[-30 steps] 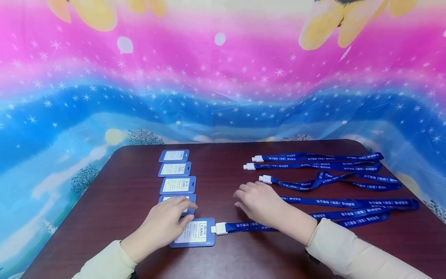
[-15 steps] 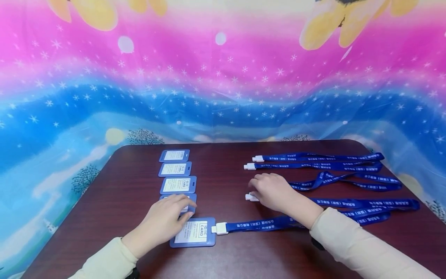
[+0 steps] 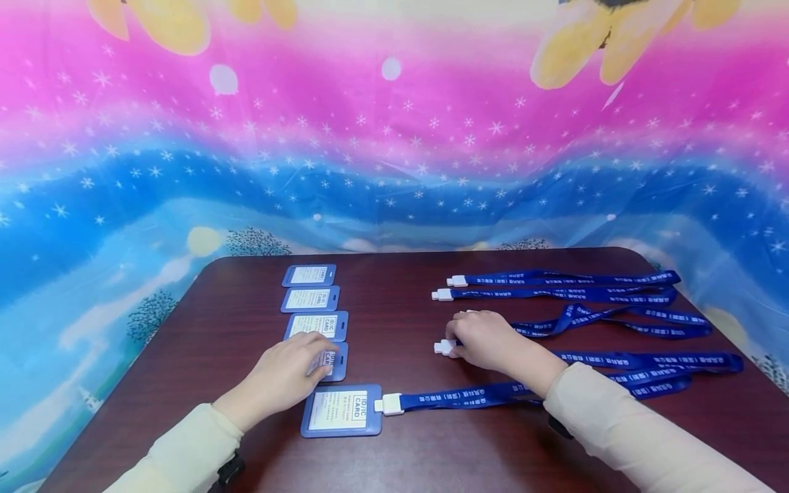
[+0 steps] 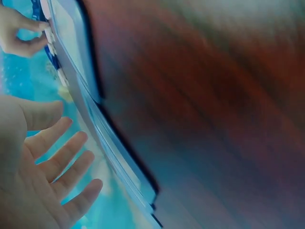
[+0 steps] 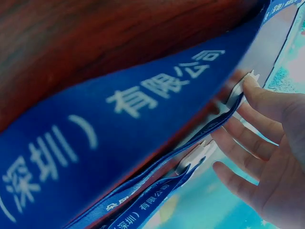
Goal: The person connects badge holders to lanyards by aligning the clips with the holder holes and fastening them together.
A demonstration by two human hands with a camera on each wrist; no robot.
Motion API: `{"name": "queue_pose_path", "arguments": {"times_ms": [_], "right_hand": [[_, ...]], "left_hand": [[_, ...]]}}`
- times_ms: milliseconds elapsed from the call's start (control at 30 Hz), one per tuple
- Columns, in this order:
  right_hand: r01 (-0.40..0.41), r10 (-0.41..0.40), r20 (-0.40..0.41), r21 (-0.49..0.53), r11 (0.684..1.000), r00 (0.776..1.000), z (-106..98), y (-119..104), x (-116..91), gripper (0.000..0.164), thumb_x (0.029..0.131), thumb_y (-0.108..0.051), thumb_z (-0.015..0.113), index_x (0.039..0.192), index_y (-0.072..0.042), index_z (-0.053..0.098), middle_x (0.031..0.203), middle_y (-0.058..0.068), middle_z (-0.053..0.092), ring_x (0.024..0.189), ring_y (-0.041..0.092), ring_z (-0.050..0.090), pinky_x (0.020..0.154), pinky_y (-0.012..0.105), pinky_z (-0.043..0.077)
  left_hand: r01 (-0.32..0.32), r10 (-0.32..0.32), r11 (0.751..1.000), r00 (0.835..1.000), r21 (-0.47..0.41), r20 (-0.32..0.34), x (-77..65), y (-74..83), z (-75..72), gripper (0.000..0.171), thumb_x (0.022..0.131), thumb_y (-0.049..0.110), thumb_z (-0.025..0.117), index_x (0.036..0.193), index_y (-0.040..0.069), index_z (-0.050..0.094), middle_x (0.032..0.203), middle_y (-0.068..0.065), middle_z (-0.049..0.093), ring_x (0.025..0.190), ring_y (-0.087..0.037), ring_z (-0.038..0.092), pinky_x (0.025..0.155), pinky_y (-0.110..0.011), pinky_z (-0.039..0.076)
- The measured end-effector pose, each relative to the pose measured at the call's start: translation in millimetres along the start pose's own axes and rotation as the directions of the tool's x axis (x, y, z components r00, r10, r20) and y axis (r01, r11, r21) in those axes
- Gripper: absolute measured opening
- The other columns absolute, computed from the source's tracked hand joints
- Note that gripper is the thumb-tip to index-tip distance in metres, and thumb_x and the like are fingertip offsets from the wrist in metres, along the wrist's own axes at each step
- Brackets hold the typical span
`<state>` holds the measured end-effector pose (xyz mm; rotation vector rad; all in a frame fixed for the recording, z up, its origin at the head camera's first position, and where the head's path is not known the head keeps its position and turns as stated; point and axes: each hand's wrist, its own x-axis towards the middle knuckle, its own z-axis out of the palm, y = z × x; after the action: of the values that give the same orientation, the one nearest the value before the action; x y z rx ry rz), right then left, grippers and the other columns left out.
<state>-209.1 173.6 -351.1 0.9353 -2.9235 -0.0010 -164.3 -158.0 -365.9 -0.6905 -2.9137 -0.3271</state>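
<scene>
My right hand [image 3: 483, 340] pinches the white plastic clip [image 3: 441, 348] of a blue printed lanyard [image 3: 653, 359] between thumb and finger, low over the table. In the right wrist view the thumb rests on that clip [image 5: 237, 91], and the other fingers spread out. My left hand [image 3: 283, 373] hovers over a blue ID card holder [image 3: 339, 366], covering its left part; the left wrist view shows relaxed, spread fingers apart from the holder. Nearest me lies another blue ID card holder [image 3: 335, 412], joined at its slot to a lanyard's white clip [image 3: 391, 404].
Three more card holders [image 3: 310, 299] form a column toward the back of the brown table [image 3: 394, 294]. Several blue lanyards [image 3: 567, 294] stretch across the right side, clips facing left. A patterned cloth [image 3: 394, 157] hangs behind the table.
My right hand has moved right and taken the white clip. My left hand has shifted slightly away from me, uncovering the nearest card holder.
</scene>
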Motion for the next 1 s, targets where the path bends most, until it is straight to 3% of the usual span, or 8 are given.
{"name": "queue_pose_path", "arguments": {"times_ms": [233, 467, 1000], "right_hand": [[-0.019, 0.019, 0.004, 0.002, 1.0, 1.0, 1, -3, 3, 0.019, 0.08, -0.023, 0.084, 0.091, -0.01, 0.075, 0.085, 0.001, 0.068, 0.076, 0.016, 0.061, 0.074, 0.039, 0.056], [-0.04, 0.04, 0.017, 0.029, 0.999, 0.999, 1, -6, 4, 0.018, 0.08, -0.021, 0.084, 0.091, -0.009, 0.075, 0.084, 0.002, 0.068, 0.075, 0.016, 0.061, 0.073, 0.038, 0.057], [-0.075, 0.073, 0.035, 0.05, 0.996, 0.997, 1, -8, 5, 0.018, 0.08, -0.019, 0.084, 0.092, -0.009, 0.075, 0.084, 0.002, 0.068, 0.077, 0.018, 0.063, 0.074, 0.039, 0.057]], "left_hand": [[0.006, -0.006, 1.0, 1.0, 0.009, 0.029, 3.8, -15.9, 5.6, 0.05, 0.084, 0.027, 0.08, 0.129, 0.013, 0.066, 0.126, -0.007, 0.06, 0.114, -0.025, 0.057, 0.094, -0.047, 0.05], [0.015, -0.017, 1.0, 0.998, 0.027, 0.062, 5.4, -22.7, 8.7, 0.054, 0.083, 0.031, 0.08, 0.132, 0.014, 0.065, 0.125, -0.007, 0.057, 0.111, -0.024, 0.055, 0.094, -0.048, 0.049], [0.006, -0.007, 1.0, 0.995, 0.009, 0.101, 18.5, -5.6, 12.2, 0.051, 0.083, 0.035, 0.08, 0.129, 0.019, 0.067, 0.12, -0.003, 0.058, 0.107, -0.02, 0.055, 0.09, -0.042, 0.051]]}}
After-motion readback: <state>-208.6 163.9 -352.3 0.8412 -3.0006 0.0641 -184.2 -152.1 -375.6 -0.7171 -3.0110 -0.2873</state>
